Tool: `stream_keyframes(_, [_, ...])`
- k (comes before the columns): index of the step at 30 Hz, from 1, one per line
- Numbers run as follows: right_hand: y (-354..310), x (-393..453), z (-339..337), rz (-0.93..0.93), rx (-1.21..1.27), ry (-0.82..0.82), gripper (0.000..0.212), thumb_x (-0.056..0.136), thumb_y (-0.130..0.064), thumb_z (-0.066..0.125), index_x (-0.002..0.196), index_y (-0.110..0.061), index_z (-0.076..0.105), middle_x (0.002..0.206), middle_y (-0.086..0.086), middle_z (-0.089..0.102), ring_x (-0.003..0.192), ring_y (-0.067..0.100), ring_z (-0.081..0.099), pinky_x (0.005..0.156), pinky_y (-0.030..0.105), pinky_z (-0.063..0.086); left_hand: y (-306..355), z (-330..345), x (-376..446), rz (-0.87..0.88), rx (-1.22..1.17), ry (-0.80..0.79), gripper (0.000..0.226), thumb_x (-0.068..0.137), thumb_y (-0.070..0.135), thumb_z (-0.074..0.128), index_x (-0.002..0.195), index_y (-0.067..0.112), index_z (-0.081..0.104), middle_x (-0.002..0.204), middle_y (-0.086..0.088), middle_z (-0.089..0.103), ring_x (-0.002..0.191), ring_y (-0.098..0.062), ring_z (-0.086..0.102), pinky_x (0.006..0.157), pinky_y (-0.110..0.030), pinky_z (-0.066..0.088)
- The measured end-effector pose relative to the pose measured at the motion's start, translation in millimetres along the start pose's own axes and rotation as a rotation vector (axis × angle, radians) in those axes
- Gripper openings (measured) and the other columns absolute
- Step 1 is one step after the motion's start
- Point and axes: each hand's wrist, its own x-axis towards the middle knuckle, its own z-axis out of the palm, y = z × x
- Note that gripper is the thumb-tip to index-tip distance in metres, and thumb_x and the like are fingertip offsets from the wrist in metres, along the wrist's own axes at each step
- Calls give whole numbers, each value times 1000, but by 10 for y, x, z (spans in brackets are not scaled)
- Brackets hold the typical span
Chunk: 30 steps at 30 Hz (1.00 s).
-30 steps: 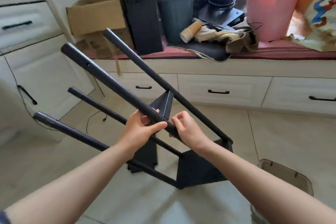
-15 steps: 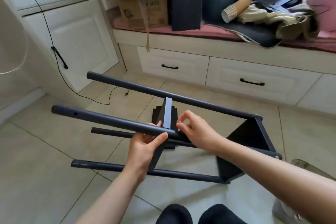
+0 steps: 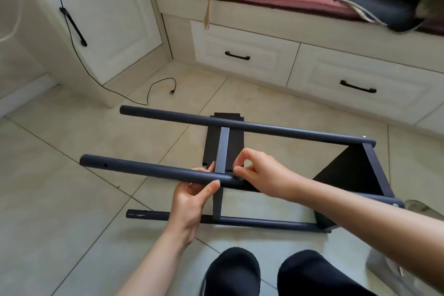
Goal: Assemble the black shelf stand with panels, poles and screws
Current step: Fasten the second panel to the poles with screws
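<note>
1. Stand lies on its side on the tiled floor, in front of the person's feet. One panel is fixed at the right-hand ends of the poles, and a middle panel sits partway along them, seen edge-on.
2. The step in hand looks like fastening the middle panel to the near pole, where the panel's edge meets it.
3. To do it well, I would keep the pole from rolling so its hole stays lined up with the panel's edge, start the fastener straight, and turn it lightly at first to avoid cross-threading.
4. Tightening fully should probably wait until every pole at this panel is started, so the frame can still be squared.
5. Left hand comes up from below, palm up, thumb and fingers curled round the near pole just left of the joint, gripping it.
6. Right hand reaches in from the right, its forearm crossing over the pole, thumb and forefinger pinched together at the joint.
7. Whether a screw sits between those fingertips I cannot tell; it is too small and partly hidden.
8. Far pole and low pole are untouched.
</note>
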Motion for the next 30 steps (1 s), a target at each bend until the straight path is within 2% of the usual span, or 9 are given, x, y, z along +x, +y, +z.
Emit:
stream_keyframes(5, [81,60,51,31,4,-26,10,97,-30,61,88,-27,56,88,0,71,76,9,64,69,22,49,-143,-62,1,-7,-61,12,41,69,8,75,107,2,59,99,-4,75,106,-22,68,105,-39,47])
stream_keyframes(8, [82,144,13,71,98,-24,10,90,-22,70,83,-22,62,85,2,73,69,6,62,67,19,48,-145,-74,18,7,-50,-13,41,69,9,74,106,2,58,95,0,74,101,-18,68,98,-32,51])
stream_keyframes(11, [93,248,31,127,132,-72,9,86,-17,74,80,-19,69,73,-4,69,60,1,58,61,13,45,-162,-83,15,3,-59,-3,42,71,8,77,107,1,57,95,0,74,101,-18,68,99,-31,51])
stream_keyframes(13, [83,311,57,145,74,-102,8,86,-18,75,79,-22,72,67,-11,65,58,-2,55,55,8,41,-169,-81,9,0,-51,-6,45,71,8,82,108,1,57,94,1,74,99,-15,68,99,-30,50])
stream_keyframes(16, [41,409,84,156,11,-156,7,87,-17,72,82,-22,76,67,-13,64,58,0,54,54,10,40,-186,-76,0,-7,-51,-1,44,71,8,82,106,3,57,94,1,74,99,-16,68,95,-27,52])
stream_keyframes(19, [1,485,148,192,-1,-194,11,88,-15,68,85,-12,78,54,-12,58,46,1,47,48,12,38,-185,-84,-4,-6,-48,-2,40,72,4,84,103,6,58,94,1,74,98,-15,69,88,-22,54])
stream_keyframes(22, [10,517,174,215,22,-210,12,90,-14,67,89,-10,79,41,-14,52,34,0,42,40,9,33,-180,-93,4,4,-30,-33,39,70,7,80,102,5,58,93,2,75,95,-13,70,84,-20,53])
stream_keyframes(25, [54,524,156,237,107,-230,14,90,-14,67,87,-5,78,50,-7,53,39,3,39,43,13,34,-181,-102,14,-1,-44,-30,46,65,11,83,103,4,57,93,3,74,96,-14,69,85,-20,53])
stream_keyframes(30, [109,516,126,203,201,-303,15,89,-13,68,79,-9,78,59,-3,61,52,7,50,55,20,42,-188,-124,24,-8,-44,-23,59,58,25,85,106,5,58,94,1,74,101,-15,69,87,-22,53])
